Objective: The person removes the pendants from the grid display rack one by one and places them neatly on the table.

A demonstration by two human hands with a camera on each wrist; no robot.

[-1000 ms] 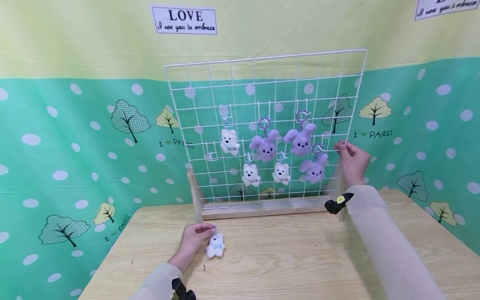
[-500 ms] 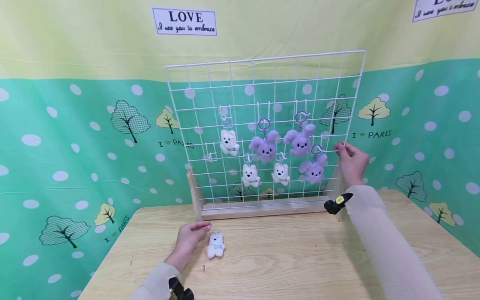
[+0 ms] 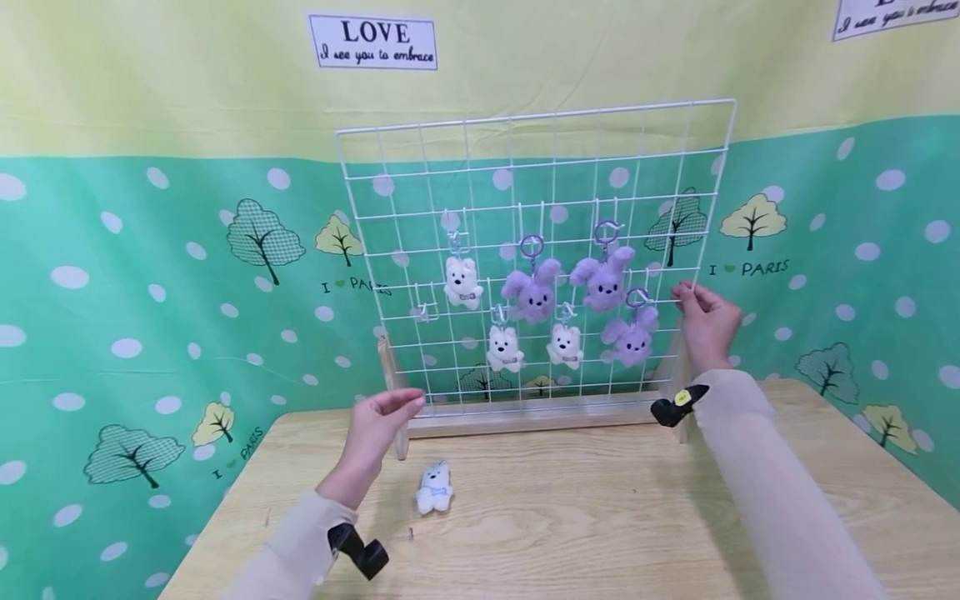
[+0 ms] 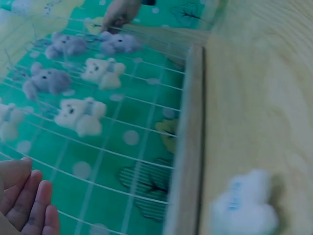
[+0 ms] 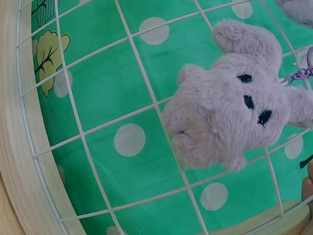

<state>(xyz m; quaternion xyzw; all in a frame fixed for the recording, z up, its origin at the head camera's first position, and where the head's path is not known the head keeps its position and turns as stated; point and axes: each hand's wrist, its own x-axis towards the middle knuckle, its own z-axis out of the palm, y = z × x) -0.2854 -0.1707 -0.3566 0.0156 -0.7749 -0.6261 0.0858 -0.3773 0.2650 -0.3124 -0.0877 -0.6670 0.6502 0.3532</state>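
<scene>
My right hand point(image 3: 708, 325) pinches the right edge of the white wire grid rack point(image 3: 465, 122). My left hand point(image 3: 375, 425) is raised by the rack's lower left corner, its thumb and fingertips close together, with nothing visible between them. Below it on the table lies a white plush bear keychain point(image 3: 435, 490) with a blue bow. On the grid hang white bear keychains point(image 3: 463, 283) and purple plush rabbit keychains point(image 3: 604, 282). A bare hook point(image 3: 425, 312) sits at the grid's left. In the right wrist view one rabbit keychain point(image 5: 220, 107) fills the middle.
The grid stands in a wooden base point(image 3: 540, 414) at the back of the wooden table point(image 3: 555, 517). Behind it hangs a green and yellow curtain point(image 3: 172, 333) with dots and trees. A tiny dark mark point(image 3: 410, 533) shows on the tabletop near the lying bear.
My left hand has let go of the white bear keychain, leaving it lying on the table, and has risen toward the rack's lower left. My right hand keeps its place on the grid.
</scene>
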